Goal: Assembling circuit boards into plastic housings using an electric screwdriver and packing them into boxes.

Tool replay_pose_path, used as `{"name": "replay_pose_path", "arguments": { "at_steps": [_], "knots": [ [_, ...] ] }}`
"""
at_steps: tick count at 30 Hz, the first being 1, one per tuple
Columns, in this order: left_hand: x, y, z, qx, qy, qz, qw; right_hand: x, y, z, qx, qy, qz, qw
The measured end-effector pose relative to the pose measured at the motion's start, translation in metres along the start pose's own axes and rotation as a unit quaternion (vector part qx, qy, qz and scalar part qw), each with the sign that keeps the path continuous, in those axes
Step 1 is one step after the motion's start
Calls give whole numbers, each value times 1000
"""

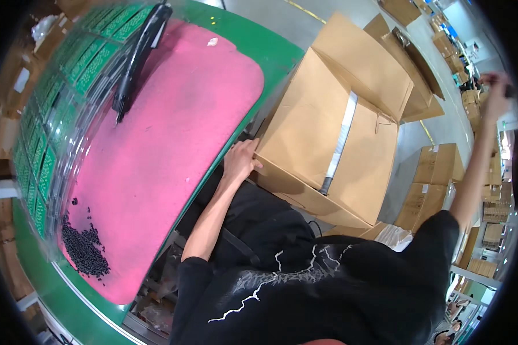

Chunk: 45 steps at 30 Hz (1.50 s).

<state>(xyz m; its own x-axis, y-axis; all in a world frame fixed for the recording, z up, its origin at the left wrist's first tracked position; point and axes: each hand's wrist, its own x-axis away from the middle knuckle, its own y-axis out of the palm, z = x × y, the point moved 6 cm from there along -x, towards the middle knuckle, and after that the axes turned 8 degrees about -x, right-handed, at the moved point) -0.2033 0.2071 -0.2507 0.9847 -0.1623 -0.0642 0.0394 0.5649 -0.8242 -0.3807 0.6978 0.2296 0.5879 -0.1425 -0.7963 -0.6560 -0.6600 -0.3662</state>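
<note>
Left hand (241, 162) gripping cardboard box (315, 123) by its edge, right hand (496, 86) outstretched — grip unclear

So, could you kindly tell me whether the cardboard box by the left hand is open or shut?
The cardboard box is at least partly open: its far flap stands raised.

The head fisheye looks down, close above.

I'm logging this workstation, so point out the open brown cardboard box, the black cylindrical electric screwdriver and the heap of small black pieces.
Open brown cardboard box (309, 118): head view, inner surface.
Black cylindrical electric screwdriver (138, 66): head view, mid-body.
Heap of small black pieces (86, 251): head view, dense centre.
</note>
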Motion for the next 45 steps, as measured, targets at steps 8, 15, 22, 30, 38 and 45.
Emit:
{"name": "replay_pose_path", "arguments": {
  "at_steps": [8, 15, 22, 30, 38, 45],
  "knots": [
    [15, -1, -12, 213, -82, -16, 973, 514, 129, 91, 105, 232, -574, 779],
    [3, 0, -19, 286, -27, 66, 956, 524, 119, 22, 119, -11, -563, 818],
    [-8, 20, -30, 336, -86, 44, 937, 409, 82, -12, 311, 63, -589, 744],
    [-4, 26, -42, 391, -159, -1, 906, 358, -149, 108, 573, 262, -316, 710],
    [-8, 29, -35, 367, -151, 33, 917, 646, -124, 248, -39, 758, -13, 651],
    [-25, 19, 138, 110, 196, -116, 967, 563, -77, 137, 421, 561, -80, 708]
  ]
}}
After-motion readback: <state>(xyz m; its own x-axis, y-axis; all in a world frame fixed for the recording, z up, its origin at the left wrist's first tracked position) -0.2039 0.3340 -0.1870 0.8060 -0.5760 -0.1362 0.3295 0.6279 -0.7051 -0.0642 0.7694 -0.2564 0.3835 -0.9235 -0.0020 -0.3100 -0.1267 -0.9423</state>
